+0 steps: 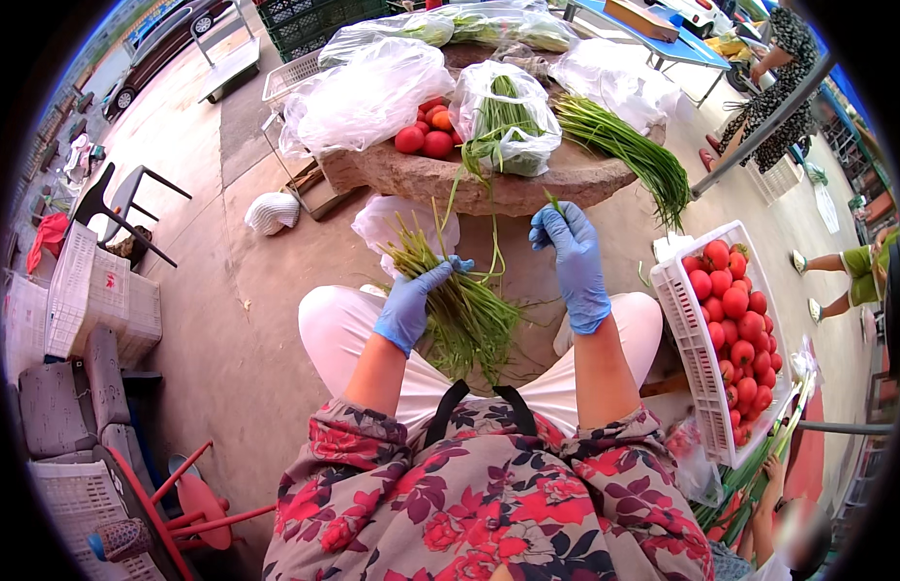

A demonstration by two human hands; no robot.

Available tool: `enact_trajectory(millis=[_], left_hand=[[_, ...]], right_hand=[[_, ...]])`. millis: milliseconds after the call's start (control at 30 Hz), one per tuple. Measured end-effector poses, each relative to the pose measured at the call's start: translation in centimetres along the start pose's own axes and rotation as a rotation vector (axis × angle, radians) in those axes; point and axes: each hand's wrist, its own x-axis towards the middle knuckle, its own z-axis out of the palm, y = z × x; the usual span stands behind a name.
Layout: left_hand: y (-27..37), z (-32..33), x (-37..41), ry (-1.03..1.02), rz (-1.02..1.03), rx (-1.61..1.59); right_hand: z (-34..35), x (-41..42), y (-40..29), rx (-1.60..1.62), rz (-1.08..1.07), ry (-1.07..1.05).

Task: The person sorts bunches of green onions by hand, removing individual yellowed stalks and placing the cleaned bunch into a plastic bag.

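Observation:
My left hand [418, 294], in a blue glove, is closed around a bunch of thin green stalks [468, 319], their cut ends pointing up and left. My right hand [566, 236], gloved too, pinches a small green leaf piece [553, 202] between thumb and fingers. Long limp leaves hang between the hands from the stone table edge. On the stone table [566, 181] stand a clear bag of green stalks [505, 120], several tomatoes [437, 144] and a loose bunch of long green leaves [628, 149]. Loose green bits lie between my knees.
A white crate of tomatoes [736, 334] stands at my right. Plastic bags [377, 87] cover the table's left part. A white cloth-like item [272, 213] lies on the ground. Stacked crates [105, 290] and a red stool [203, 508] are at left. Other people are at right.

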Motion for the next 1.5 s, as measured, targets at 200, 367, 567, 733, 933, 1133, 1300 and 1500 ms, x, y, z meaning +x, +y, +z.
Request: enact_trajectory(millis=[200, 367, 567, 733, 933, 1133, 1300, 1500], left_hand=[[-0.2, -1.0, 0.4, 0.048, -0.021, -0.196], [0.0, 0.8, 0.1, 0.037, 0.003, -0.135], [-0.2, -0.1, 0.1, 0.147, 0.041, 0.112], [-1.1, -0.6, 0.6, 0.096, 0.073, 0.277], [-0.6, -1.2, 0.4, 0.066, -0.005, 0.151], [-0.7, -3.9, 1.2, 0.007, -0.132, -0.225], [0.1, -3.7, 1.4, -0.004, -0.115, -0.42], [1.2, -0.3, 1.8, -0.224, -0.157, -0.363]], right_hand=[[-0.1, -0.9, 0.6, -0.38, -0.047, -0.05], [4.6, -3.7, 2.1, -0.86, -0.221, -0.295], [3.9, -3.3, 3.0, -0.676, -0.198, -0.235], [2.9, -2.5, 2.7, -0.55, -0.258, -0.268], [0.9, -1.1, -1.2, 0.109, -0.134, 0.023], [-3.4, -0.1, 1.9, -0.61, -0.214, -0.083], [-3.0, -1.2, 3.9, -1.214, -0.168, -0.217], [3.8, -2.4, 3.2, -0.582, 0.054, -0.556]])
